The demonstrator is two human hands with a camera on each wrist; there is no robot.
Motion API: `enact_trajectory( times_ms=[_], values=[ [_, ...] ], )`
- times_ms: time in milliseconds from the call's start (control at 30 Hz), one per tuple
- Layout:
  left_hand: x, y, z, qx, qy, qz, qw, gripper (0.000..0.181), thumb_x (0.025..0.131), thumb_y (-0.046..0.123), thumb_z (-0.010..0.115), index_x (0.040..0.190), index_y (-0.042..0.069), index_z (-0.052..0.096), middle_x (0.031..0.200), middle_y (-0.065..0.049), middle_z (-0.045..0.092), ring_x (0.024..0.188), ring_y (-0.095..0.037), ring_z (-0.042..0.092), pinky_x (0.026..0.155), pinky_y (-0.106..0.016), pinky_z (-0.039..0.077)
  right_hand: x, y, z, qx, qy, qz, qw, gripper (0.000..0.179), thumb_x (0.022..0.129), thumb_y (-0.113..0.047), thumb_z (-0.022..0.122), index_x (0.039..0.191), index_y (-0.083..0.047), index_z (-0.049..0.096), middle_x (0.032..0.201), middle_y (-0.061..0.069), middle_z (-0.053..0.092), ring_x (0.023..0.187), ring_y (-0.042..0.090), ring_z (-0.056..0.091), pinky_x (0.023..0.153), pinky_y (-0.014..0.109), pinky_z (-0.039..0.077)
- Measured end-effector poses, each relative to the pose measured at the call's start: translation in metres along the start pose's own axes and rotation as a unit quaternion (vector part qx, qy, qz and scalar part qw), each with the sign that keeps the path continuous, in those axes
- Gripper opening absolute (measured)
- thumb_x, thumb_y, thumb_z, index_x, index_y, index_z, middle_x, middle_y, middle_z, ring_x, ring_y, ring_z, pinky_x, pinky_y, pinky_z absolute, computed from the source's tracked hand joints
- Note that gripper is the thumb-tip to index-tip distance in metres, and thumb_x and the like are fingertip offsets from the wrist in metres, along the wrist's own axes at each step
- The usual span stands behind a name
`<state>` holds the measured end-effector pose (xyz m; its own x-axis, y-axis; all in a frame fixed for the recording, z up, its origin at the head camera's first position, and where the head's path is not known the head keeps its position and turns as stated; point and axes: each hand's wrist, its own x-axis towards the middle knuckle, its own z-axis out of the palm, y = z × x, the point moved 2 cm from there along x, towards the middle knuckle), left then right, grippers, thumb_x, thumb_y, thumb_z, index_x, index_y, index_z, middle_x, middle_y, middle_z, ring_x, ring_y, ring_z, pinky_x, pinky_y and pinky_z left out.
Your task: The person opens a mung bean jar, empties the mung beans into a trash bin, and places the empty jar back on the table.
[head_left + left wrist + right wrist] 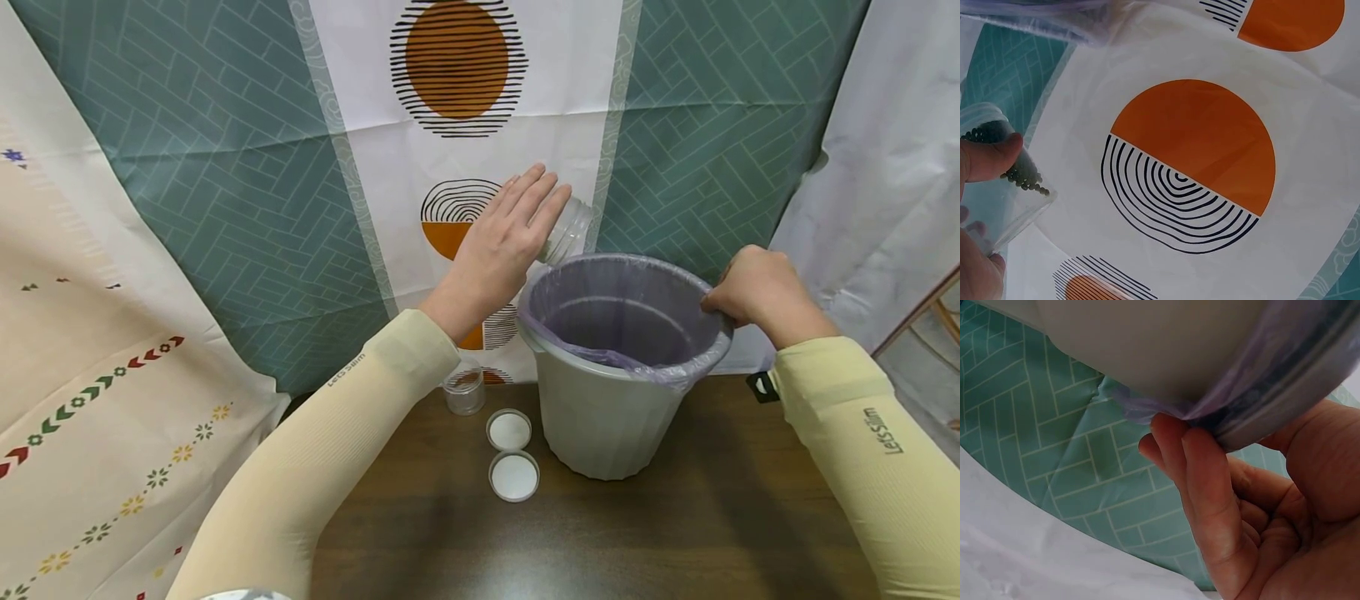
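Observation:
My left hand (504,242) grips a clear plastic jar (572,229), tilted with its mouth toward the bin, at the far left part of the rim. Small round dark-green beans (1022,170) lie along the inside of the jar in the left wrist view, with the thumb across its wall. A grey-white trash bin (611,417) stands on the table, lined with a thin purple bag (622,292). On its right side, my right hand (761,292) holds the rim, fingers curled under the edge and against the bag's overhang in the right wrist view.
Left of the bin, a second clear jar (465,393) stands on the dark wooden table (585,542). Two round white lids (510,431) lie in front of it, close together. Patterned cloth (247,208) hangs behind and along the left side.

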<state>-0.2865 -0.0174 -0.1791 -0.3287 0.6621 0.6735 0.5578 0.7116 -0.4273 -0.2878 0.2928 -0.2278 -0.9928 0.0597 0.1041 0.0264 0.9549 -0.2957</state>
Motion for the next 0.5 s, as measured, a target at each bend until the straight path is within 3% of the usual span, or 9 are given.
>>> enact_trajectory(
  times_ms=[233,500],
  values=[
    [0.0001,0.0000,-0.0006,0.002,0.009,0.001,1.0000,0.051,0.091,-0.004,0.045,0.141,0.006,0.039,0.144,-0.013,0.042,0.140,-0.027,0.029,0.119,-0.035,0.018,0.0007,-0.0008,-0.0011,-0.001,0.000,-0.004,1.0000,0.025,0.071,-0.029,0.071,0.058,-0.007,0.070,0.053,0.002,0.063,0.063,0.028,0.060,0.051,0.035,0.047],
    [-0.0015,0.0016,0.0007,-0.004,0.003,0.002,1.0000,0.052,0.090,-0.005,0.046,0.141,0.006,0.039,0.144,-0.014,0.041,0.141,-0.027,0.028,0.119,-0.035,0.016,0.0005,0.0015,0.0007,-0.005,-0.004,-0.004,1.0000,0.025,0.071,-0.030,0.071,0.059,-0.007,0.070,0.053,0.002,0.063,0.070,0.032,0.058,0.053,0.036,0.047]
  ],
)
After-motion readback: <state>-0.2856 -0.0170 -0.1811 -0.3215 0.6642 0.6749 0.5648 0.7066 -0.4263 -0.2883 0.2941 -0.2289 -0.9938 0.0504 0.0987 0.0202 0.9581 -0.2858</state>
